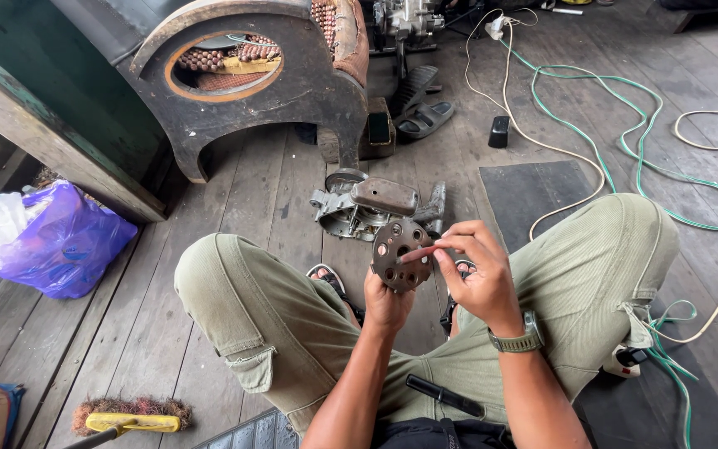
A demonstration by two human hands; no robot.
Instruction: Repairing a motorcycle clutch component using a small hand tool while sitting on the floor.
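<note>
wooden floor — two hands, one disc

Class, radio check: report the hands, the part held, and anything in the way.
Left hand grips round perforated metal disc. Right hand pinches thin red tool against it. Nothing in between.

worn plank floor carrying engine casing, purple bag, brush, green cable.
</note>
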